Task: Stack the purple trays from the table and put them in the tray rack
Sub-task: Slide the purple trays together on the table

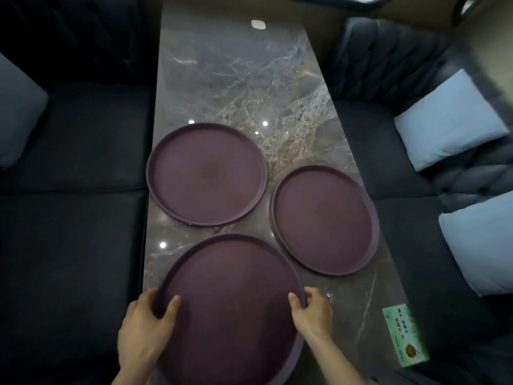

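Note:
Three round purple trays are on the grey marble table (236, 79). The nearest tray (230, 301) is tilted up off the table, held at both sides. My left hand (144, 326) grips its left rim with the thumb on the inside. On its right rim my right hand (313, 312) does the same. A second tray (206, 173) lies flat further back on the left. The third tray (324, 220) lies flat on the right, near the table's right edge. No tray rack is in view.
Dark sofas flank the table: one on the left (72, 218) with a grey cushion (16, 112), one on the right (416, 162) with pale cushions (447, 120). A green card (405, 337) lies at the table's near right corner.

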The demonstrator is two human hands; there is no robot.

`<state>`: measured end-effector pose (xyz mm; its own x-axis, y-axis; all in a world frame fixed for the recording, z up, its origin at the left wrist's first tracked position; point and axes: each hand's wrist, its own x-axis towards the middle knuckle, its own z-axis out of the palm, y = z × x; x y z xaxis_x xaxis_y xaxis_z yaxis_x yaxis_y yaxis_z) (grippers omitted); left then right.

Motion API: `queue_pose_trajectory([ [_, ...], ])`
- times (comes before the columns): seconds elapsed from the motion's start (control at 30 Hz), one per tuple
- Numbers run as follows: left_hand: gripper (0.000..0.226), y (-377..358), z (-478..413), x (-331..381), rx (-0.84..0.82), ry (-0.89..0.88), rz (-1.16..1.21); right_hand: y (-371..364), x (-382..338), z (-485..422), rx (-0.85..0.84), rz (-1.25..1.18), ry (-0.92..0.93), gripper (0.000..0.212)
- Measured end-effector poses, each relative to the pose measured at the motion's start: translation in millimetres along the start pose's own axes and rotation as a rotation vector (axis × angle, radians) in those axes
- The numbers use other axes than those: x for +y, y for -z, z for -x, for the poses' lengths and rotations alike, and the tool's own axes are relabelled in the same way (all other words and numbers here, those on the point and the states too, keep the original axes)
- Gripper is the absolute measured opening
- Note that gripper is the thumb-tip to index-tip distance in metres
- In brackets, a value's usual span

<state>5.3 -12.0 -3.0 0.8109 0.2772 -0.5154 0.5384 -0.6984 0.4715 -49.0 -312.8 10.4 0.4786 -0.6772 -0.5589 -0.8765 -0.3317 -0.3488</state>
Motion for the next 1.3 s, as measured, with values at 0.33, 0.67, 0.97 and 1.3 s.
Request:
queue_pose_trajectory([
  [0.33, 0.044, -3.4, 19.1, 90.1, 0.193, -0.03, 0.158, 76.1, -19.6, -61.9, 0.12, -0.11, 0.218, 0.031],
  [0.67, 0.045, -124.0, -3.3, 231.8, 0.093, -0.11, 0.318, 188.3, -20.0, -213.3, 0.157, -0.07, 0.189, 0.049],
  [0.97, 0.06, -176.8, -22.3, 290.2, 0.025, -0.056, 0.278, 207.3, -28.9, -297.2, 0.108, -0.008, 0.183, 0.052],
  [1.3, 0.065, -190.6, -27.4, 292.4, 0.038, -0.04, 0.214, 198.0, -25.0, -313.7, 0.151, 0.011, 0.225, 0.046],
])
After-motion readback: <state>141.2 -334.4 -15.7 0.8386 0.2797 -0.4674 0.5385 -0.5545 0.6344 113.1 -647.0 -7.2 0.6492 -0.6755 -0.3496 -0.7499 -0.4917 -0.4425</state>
